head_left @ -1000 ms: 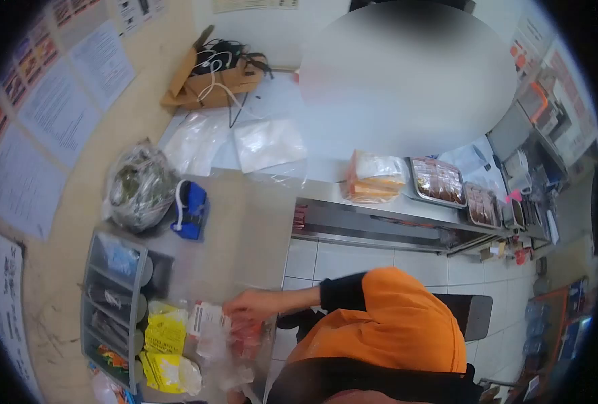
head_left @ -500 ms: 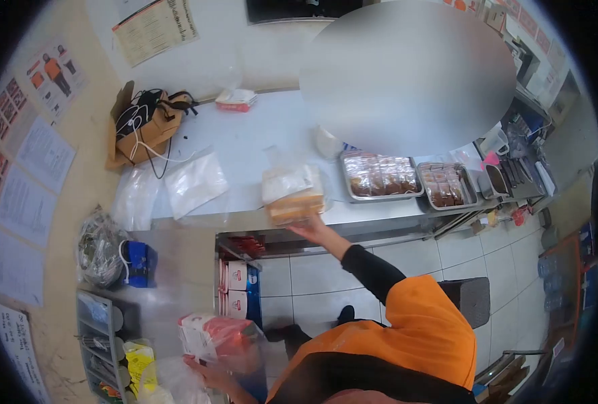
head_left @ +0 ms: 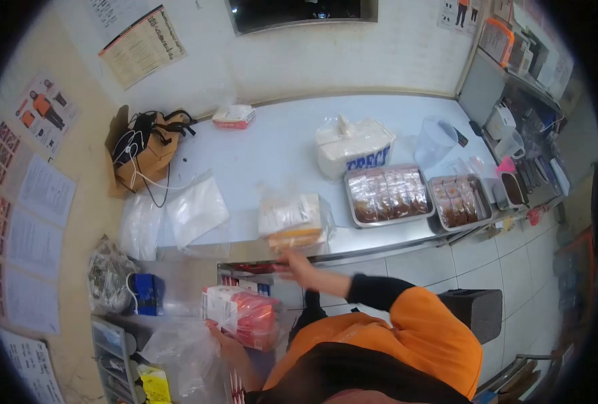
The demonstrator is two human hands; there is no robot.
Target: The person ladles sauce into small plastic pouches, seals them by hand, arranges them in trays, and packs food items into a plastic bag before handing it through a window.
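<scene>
Your two hands were well apart. Your right hand [head_left: 312,277] reached over the bench's front edge with its fingers stretched out and slightly parted, the tips right at the near side of the tan pack [head_left: 289,219]; the blur there left no way to tell whether they touched it. That pack lay in clear wrap close to the front edge of the bench [head_left: 265,145], left of its middle.

Your left hand [head_left: 231,347] was low over the steel counter [head_left: 184,283], between the red pack [head_left: 248,318] and a crumpled clear bag [head_left: 178,353]. Its fingertips were up against the red pack's wrap, but you could not tell whether they had closed on it. The red pack sat at the counter's right edge.

On the counter's left side you had a leafy bag [head_left: 107,279], with a blue dispenser [head_left: 147,296] just beside it, and a grey rack [head_left: 110,337] near a yellow bag [head_left: 154,385]. Flat bags [head_left: 196,210] lay at the bench's front left corner, a carton [head_left: 161,158] of cables behind them. Toward the bench's right end stood a white bag [head_left: 353,145] and a jug [head_left: 435,141], with a large tray [head_left: 392,221] and a small tray [head_left: 474,224] along the front edge.
</scene>
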